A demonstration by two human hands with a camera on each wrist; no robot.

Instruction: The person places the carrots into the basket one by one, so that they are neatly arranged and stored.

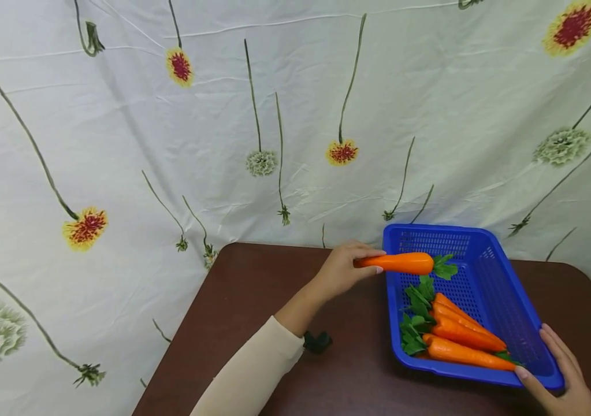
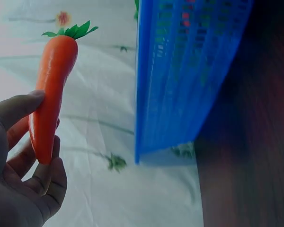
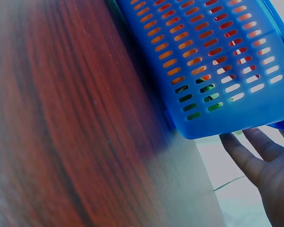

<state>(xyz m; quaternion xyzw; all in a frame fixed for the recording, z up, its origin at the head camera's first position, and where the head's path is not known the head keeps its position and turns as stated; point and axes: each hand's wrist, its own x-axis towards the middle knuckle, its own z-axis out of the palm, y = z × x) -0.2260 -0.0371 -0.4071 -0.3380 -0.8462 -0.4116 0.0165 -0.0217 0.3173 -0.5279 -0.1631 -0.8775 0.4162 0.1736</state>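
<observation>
In the head view my left hand (image 1: pixel 344 268) pinches an orange carrot (image 1: pixel 404 263) by its narrow end, with thumb and fingers on opposite sides. The carrot lies level above the left rim of a blue plastic basket (image 1: pixel 521 294), its green leafy top pointing right, over the inside. In the left wrist view the carrot (image 2: pixel 52 90) is held apart from the basket wall (image 2: pixel 180 94). Several more carrots (image 1: pixel 461 329) lie in the near part of the basket, leaves to the left. My right hand (image 1: pixel 565 375) holds the basket's near right corner, thumb at the near rim, fingers against the right side.
The basket stands on a dark brown table (image 1: pixel 347 370). Behind the table hangs a white cloth (image 1: pixel 212 115) printed with flowers. A small dark object (image 1: pixel 318 342) shows beside my left cuff; its kind is unclear.
</observation>
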